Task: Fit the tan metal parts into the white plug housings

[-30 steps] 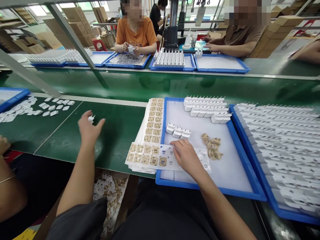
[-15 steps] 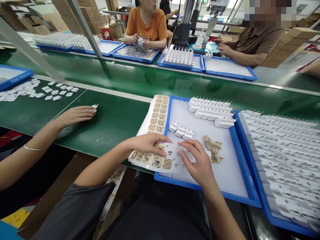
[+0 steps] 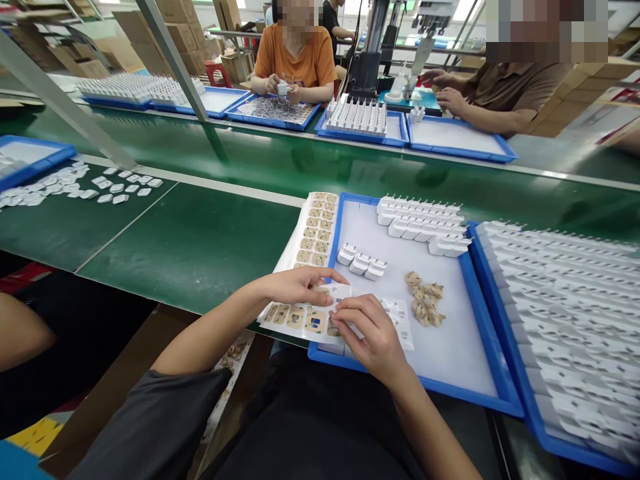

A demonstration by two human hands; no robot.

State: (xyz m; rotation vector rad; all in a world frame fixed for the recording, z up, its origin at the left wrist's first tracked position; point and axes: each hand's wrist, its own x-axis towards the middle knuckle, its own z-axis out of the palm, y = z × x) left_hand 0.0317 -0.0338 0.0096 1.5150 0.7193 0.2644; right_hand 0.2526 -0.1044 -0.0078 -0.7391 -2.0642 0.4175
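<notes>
My left hand (image 3: 305, 287) pinches the upper part of a white sticker sheet (image 3: 400, 320) with tan pieces on it. Over the same sheet, my right hand (image 3: 367, 330) has its thumb and fingertips together at a tan sticker (image 3: 332, 327). The sheet lies across the left edge of a blue-rimmed tray (image 3: 480, 300). Inside that tray are a few white adapters (image 3: 361, 264), rows of more adapters (image 3: 420, 220) and crumpled tan scraps (image 3: 425, 300). A stack of sticker sheets (image 3: 317, 233) rests left of the tray.
A second blue tray (image 3: 530, 373) full of white adapters stands at the right. Loose white parts (image 3: 117, 188) lie on the green table (image 3: 200, 247) at the left. Across the bench, two people work beside more trays (image 3: 465, 141).
My right hand has moved left onto the tan stickers, its fingertips now together. The neighbour's hand at the left has withdrawn from the table. The tan scrap pile looks larger.
</notes>
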